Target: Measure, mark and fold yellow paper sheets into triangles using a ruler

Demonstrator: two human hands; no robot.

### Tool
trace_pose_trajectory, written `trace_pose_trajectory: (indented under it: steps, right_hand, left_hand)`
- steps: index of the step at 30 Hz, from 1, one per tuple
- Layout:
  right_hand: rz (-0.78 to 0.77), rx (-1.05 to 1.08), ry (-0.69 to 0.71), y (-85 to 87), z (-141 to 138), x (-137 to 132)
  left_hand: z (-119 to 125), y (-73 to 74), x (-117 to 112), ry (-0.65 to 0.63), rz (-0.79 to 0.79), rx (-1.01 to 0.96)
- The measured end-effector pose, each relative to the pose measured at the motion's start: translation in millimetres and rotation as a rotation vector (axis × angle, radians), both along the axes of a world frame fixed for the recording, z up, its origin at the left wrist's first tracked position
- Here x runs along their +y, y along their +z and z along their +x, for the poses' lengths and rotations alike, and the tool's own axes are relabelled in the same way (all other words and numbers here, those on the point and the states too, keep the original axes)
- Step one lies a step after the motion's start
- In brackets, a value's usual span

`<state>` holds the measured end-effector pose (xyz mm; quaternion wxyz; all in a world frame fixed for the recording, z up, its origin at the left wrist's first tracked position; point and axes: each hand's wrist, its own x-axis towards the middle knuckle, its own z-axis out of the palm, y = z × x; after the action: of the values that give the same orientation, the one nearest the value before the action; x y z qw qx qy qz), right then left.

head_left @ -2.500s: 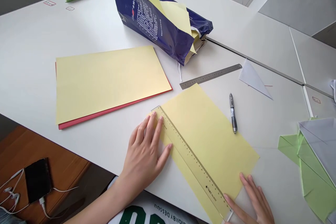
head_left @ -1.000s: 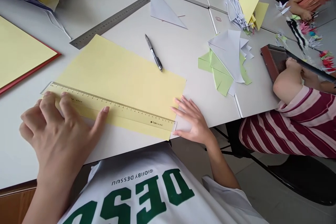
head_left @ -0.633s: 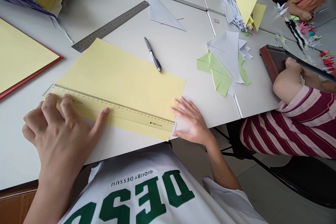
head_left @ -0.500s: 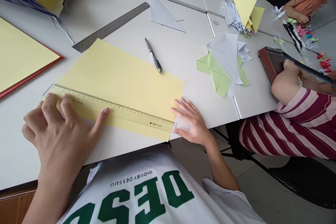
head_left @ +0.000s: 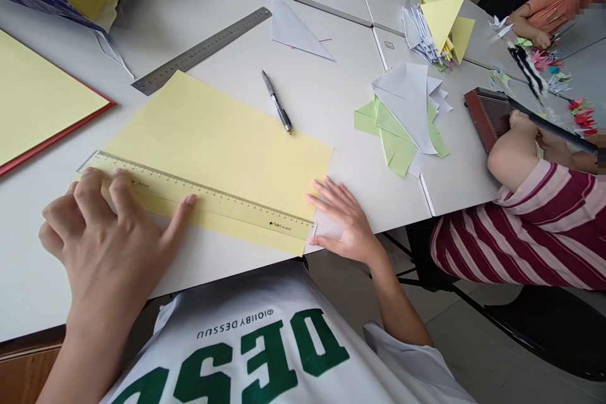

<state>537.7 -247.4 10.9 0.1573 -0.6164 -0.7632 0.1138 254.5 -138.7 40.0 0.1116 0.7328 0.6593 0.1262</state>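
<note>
A clear plastic ruler [head_left: 227,203] lies slantwise across a large yellow sheet of paper [head_left: 208,132], near its lower edge. With fingers bent and spread, my left hand [head_left: 106,221] presses on the ruler's left part, the thumb resting farther along it. My right hand [head_left: 343,218] lies open at the other end, its fingertips touching the paper's right edge and its thumb beside the ruler's tip. Just beyond the sheet's far edge is a black and grey pen [head_left: 277,102]. A metal ruler [head_left: 203,50] touches or nearly touches the sheet's far corner.
A folded white paper [head_left: 298,31] lies farther back. Green and white paper pieces [head_left: 402,117] and a stack of folded papers [head_left: 435,28] are at right. Yellow paper on a red-edged board [head_left: 57,136] sits at left. Another person's arm [head_left: 516,145] rests by a reddish-brown box [head_left: 487,117].
Both hands, the clear ruler and the yellow sheet keep their places. The view has shifted very slightly.
</note>
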Motion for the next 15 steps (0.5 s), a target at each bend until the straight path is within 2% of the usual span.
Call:
trace_pose_trajectory:
  steps: [15]
  right_hand:
    - [0.009,0.007,0.017,-3.7,1.5,-4.4]
  left_hand:
    - [-5.0,-6.0,1.9,0.003,-0.010,0.045]
